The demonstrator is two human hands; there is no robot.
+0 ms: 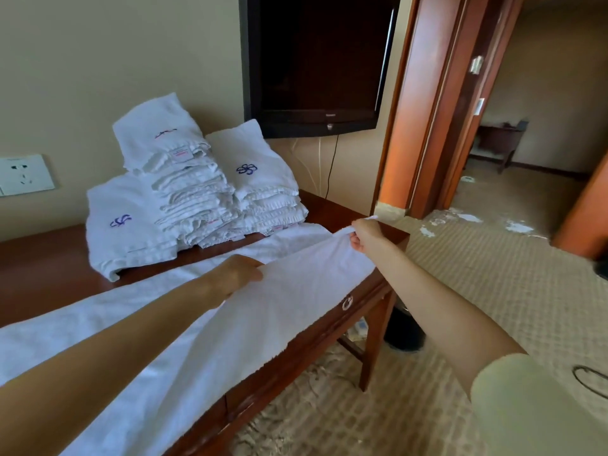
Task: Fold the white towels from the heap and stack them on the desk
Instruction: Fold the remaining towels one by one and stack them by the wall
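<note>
Head view: towel runs lengthwise along the surface, right hand pinching its far corner, left hand gripping mid-edge.

We see only the two arms and the two hands of the person. The right arm wears a sleeve of pale cream cloth, at about five o'clock in the view. The cloth looks smooth and plain, and its hem is a soft curved edge that goes across the arm. Near the frame edge at four o'clock a thin dark looped line lies on this cloth; we cannot tell if it is a print or a stitch. From the hem to the right hand the arm is bare. The left arm, at eight o'clock, is bare along all the length we see, up to the left hand.
</note>
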